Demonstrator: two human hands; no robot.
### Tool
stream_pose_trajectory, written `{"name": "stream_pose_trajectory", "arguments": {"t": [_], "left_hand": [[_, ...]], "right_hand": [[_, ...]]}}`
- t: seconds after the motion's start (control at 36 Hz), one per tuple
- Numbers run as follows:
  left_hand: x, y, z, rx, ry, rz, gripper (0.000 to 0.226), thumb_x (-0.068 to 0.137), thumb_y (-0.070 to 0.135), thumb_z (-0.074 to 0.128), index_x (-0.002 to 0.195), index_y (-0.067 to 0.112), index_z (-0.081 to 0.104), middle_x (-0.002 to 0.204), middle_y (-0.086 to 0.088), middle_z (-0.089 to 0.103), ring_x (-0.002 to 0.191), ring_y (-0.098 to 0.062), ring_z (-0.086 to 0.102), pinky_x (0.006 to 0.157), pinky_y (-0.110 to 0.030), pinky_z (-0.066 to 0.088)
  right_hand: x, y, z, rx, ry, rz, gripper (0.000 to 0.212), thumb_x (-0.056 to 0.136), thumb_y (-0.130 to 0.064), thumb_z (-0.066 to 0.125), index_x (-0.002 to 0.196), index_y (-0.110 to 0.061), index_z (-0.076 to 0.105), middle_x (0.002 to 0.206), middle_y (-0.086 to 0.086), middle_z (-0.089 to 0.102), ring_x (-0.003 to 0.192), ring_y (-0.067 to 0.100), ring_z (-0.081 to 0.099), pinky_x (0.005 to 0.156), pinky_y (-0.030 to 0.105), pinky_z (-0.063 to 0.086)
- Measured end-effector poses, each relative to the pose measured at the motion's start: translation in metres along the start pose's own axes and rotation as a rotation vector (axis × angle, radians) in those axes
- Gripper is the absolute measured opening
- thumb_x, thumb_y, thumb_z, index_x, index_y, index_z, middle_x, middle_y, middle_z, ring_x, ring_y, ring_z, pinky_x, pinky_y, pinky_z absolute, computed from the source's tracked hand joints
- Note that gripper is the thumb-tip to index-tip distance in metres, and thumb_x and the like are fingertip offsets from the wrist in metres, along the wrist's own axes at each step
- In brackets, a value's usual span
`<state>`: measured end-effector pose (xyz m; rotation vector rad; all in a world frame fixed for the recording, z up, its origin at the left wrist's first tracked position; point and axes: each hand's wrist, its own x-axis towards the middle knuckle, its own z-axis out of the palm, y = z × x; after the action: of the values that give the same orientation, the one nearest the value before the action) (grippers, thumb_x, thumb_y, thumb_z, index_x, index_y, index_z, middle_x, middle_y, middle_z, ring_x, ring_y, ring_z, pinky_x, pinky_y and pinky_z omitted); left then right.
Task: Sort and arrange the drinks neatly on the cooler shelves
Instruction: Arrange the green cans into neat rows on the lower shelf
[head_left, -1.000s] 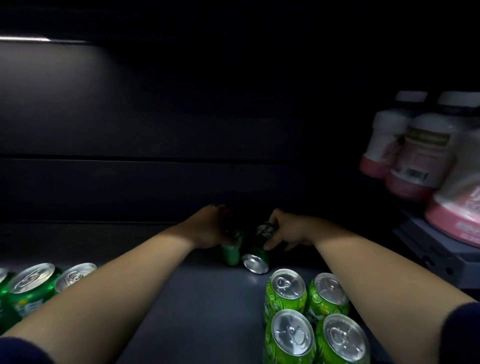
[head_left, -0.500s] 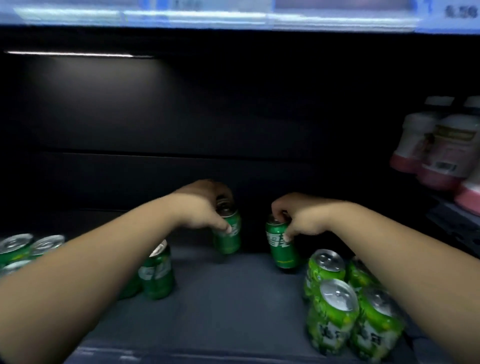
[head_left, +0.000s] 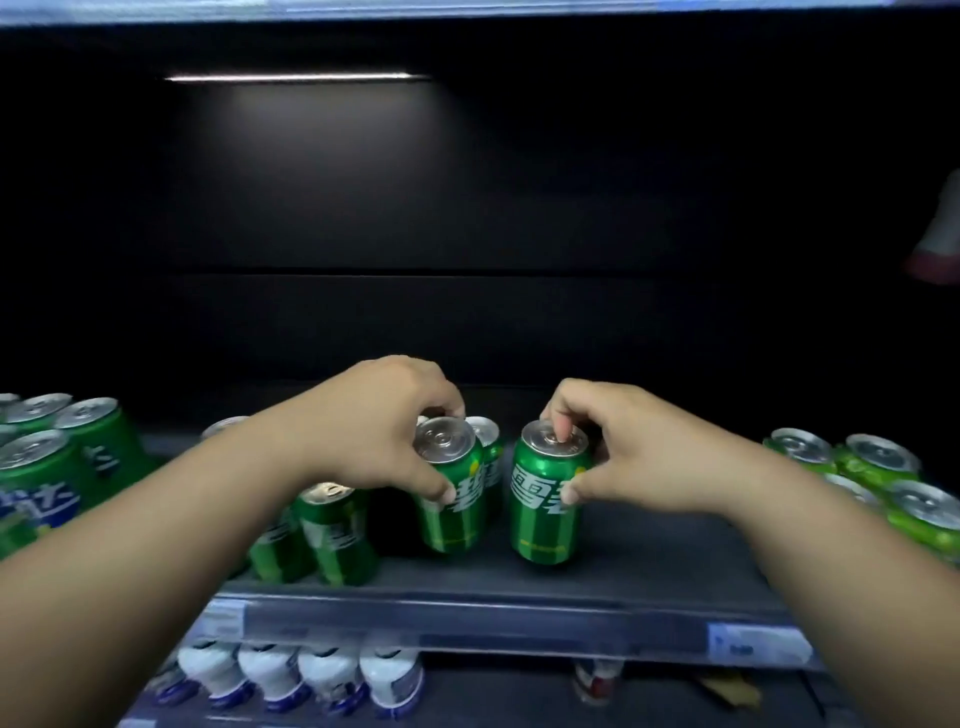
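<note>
1. The left hand (head_left: 374, 436) is closed on a dark green can, the left can (head_left: 449, 493). Its fingers are curled over the rim and its thumb is pressed on the label, a top grip judged to suit sliding or lifting the can without tipping it.
2. The right hand (head_left: 628, 457) is closed on the right can (head_left: 543, 509), with one fingertip laid on the lid and the thumb against the side.
3. Both cans are held upright between the hands, just apart, above the bare middle of the shelf (head_left: 649, 566). Whether their bases touch it cannot be told.
4. A third can (head_left: 485, 434) is seen just behind the left hand's can, and the row cans (head_left: 332, 540) lie under the left forearm. This is judged to be the row being filled.
5. The lighter green cans (head_left: 883, 467) beyond the right wrist are kept well apart, presumably so that kinds are not mixed.
6. White bottles (head_left: 301, 675) are stored beneath the left forearm, on the level below.
</note>
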<state>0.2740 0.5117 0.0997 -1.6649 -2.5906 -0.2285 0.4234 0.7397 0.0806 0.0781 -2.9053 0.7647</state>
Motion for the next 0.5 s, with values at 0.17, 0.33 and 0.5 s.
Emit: {"name": "stream_pose_trajectory", "arguments": {"t": [0.17,0.33,0.5], "left_hand": [[-0.02,-0.031,0.018,-0.007,0.015,-0.007,0.067,0.052,0.071,0.076,0.108,0.037,0.063,0.102,0.018,0.056,0.1,-0.01,0.051,0.089,-0.037,0.048],[-0.031,-0.046,0.039,-0.033,0.001,0.012,0.067,0.054,0.072,0.07,0.11,0.034,0.066,0.102,0.012,0.061,0.104,-0.016,0.053,0.091,-0.038,0.047],[-0.033,-0.054,0.058,-0.097,0.014,0.065,0.071,0.063,0.056,0.081,0.128,0.035,0.062,0.125,0.016,0.063,0.121,-0.014,0.049,0.105,-0.038,0.039]], "right_hand": [[0.013,-0.023,0.057,0.02,0.06,0.054,0.05,0.065,-0.017,0.091,0.088,-0.032,0.048,0.097,-0.012,0.057,0.089,0.009,0.054,0.071,0.027,0.049],[0.018,-0.032,0.099,0.094,0.124,0.127,0.049,0.07,-0.013,0.088,0.092,-0.038,0.051,0.108,-0.016,0.058,0.102,0.009,0.057,0.085,0.03,0.051],[0.011,-0.02,0.116,0.357,0.255,0.198,0.068,0.073,-0.003,0.084,0.116,-0.047,0.053,0.127,-0.019,0.058,0.119,-0.003,0.057,0.1,0.026,0.052]]}}
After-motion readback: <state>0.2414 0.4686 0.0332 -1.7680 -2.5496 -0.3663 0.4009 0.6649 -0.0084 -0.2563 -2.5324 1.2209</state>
